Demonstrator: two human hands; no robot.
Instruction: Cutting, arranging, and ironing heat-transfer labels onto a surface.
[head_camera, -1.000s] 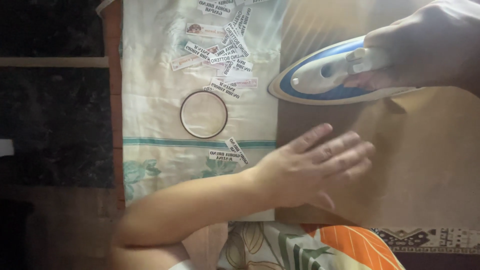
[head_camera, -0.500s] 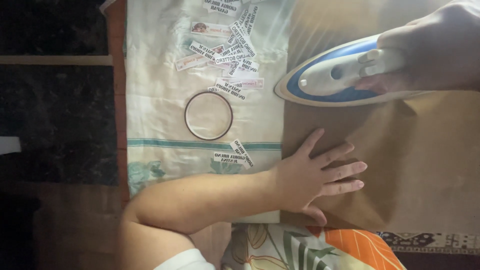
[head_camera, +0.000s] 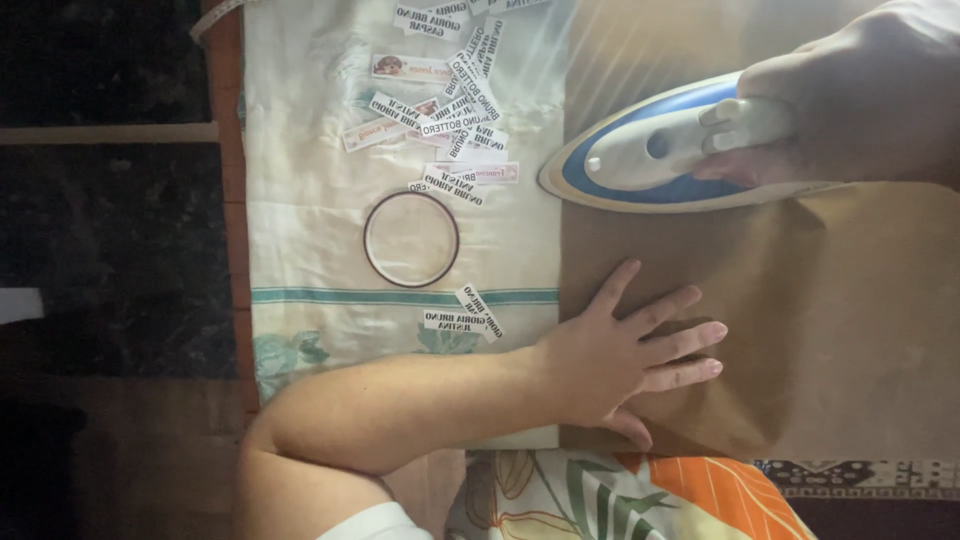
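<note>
Iron (head_camera: 665, 150): blue and white, sole down on the brown paper (head_camera: 800, 330), its pointed nose towards the pale cloth (head_camera: 320, 240).
Right hand (head_camera: 850, 105): fingers curled tight round the iron's handle.
Left hand (head_camera: 615, 360): flat on the paper, fingers spread, gripping nothing; the iron lies well beyond its fingertips.
Ring (head_camera: 411, 239): thin hoop on the cloth, near the left wrist.
Labels (head_camera: 445, 110): small printed strips strewn on the cloth past the ring.

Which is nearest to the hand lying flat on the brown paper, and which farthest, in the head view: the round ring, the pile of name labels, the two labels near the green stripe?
From the left hand:
1. Two labels near the green stripe, just beside the wrist.
2. Round ring, further along the pale cloth.
3. Pile of name labels, farthest, near the iron's tip.
</note>
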